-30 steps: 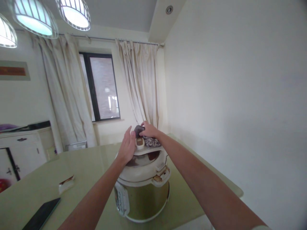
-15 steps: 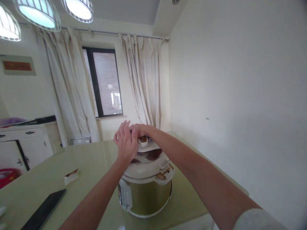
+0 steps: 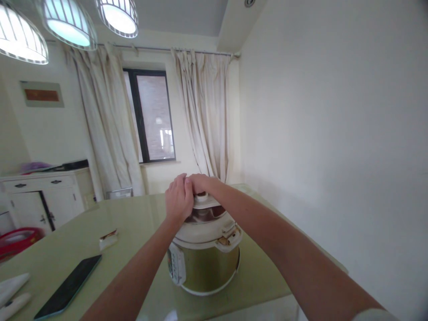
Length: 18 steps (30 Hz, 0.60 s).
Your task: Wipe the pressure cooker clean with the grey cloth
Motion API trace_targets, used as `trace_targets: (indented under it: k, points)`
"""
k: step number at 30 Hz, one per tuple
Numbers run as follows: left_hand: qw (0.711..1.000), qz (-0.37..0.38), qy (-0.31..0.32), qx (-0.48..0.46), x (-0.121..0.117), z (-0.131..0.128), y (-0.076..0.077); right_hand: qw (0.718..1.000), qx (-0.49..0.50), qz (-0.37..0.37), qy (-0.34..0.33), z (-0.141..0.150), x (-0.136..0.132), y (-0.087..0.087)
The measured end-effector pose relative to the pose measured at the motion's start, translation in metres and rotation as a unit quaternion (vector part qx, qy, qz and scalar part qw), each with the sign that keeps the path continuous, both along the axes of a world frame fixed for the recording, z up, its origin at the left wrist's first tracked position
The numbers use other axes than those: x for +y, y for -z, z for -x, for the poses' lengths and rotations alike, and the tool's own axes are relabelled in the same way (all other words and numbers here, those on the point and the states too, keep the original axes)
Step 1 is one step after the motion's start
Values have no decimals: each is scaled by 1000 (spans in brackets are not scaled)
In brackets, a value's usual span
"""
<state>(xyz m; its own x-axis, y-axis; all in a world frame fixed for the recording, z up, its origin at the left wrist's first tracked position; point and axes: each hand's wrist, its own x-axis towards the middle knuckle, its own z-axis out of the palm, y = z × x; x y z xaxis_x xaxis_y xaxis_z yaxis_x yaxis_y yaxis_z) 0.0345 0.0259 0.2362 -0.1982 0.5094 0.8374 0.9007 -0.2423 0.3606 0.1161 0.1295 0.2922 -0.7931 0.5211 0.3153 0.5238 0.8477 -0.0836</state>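
Note:
An electric pressure cooker [image 3: 210, 269] with a gold body and a white control panel stands upright on the table in front of me. Its lid [image 3: 197, 234] is white around the rim and shiny higher up, and it sits on the body. Across the lid's top, my right hand [image 3: 201, 182] is closed around the handle [image 3: 201, 196], most of which its fingers hide. My left hand [image 3: 179, 196] grips the handle's left end, its thumb beside my right hand. My forearms cross in front of the cooker's two sides.
Left on the pale green table [image 3: 133, 223] lie a dark phone [image 3: 68, 287], a small torn packet [image 3: 108, 240] and white objects [image 3: 13, 290] at the edge. A red basin [image 3: 20, 240] and a white cabinet [image 3: 63, 203] stand beyond. A wall [image 3: 334, 133] borders the right.
My left hand's raised fingers have folded down and closed on the handle. My right hand stays on it. The view has shifted left, bringing more of the table's left side into sight.

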Motion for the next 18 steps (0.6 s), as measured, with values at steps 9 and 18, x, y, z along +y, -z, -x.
trace_targets:
  k: [9,18]
  points:
    - [997,3,18,-72,4,3,3,979,77,55,-182,-18,-4,13]
    - [951,207,186,-135,33,41,-42,978,193,-5,-80,-23,-14,22]
